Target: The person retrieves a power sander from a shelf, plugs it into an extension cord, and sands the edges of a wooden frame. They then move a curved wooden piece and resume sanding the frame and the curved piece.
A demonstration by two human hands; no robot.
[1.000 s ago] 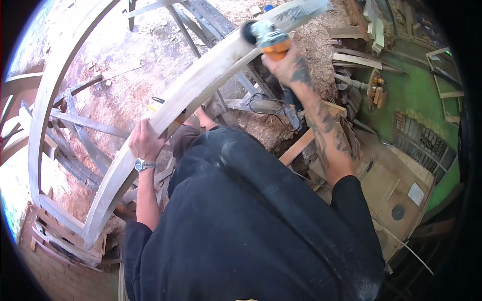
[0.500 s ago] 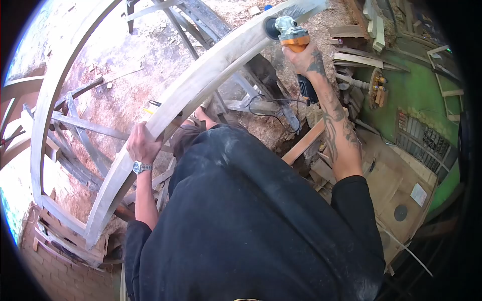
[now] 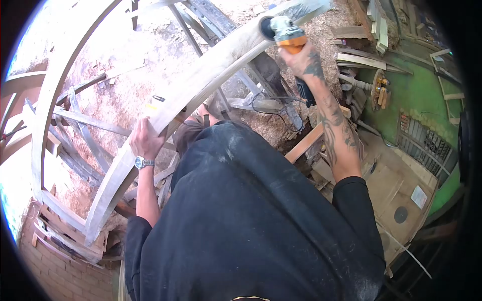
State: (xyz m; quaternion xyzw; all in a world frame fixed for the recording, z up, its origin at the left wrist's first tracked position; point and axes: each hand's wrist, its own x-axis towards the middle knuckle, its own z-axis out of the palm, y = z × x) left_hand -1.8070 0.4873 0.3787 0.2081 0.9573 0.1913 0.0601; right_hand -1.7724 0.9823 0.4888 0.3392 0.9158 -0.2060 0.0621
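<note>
A long curved wooden beam [image 3: 201,83] runs from the lower left to the upper right. My right hand [image 3: 299,59] is wrapped round an orange and black angle grinder [image 3: 288,34], whose dark disc [image 3: 266,28] lies against the upper part of the beam. The grinder's dark rear end shows below the wrist. My left hand [image 3: 146,139] grips the beam lower down, its fingers over the far edge and the thumb hidden on the near side. A metal watch is on the left wrist.
Another curved wooden frame [image 3: 47,110] stands at the left. Wooden trestles [image 3: 251,83] are beneath the beam, with a black cable [image 3: 273,115] near them. Wood scraps [image 3: 359,60] lie at the right beside a brown board [image 3: 396,185]. Sawdust covers the ground.
The grinder and my right hand have shifted slightly left and down along the beam. My left hand keeps its grip, with little movement.
</note>
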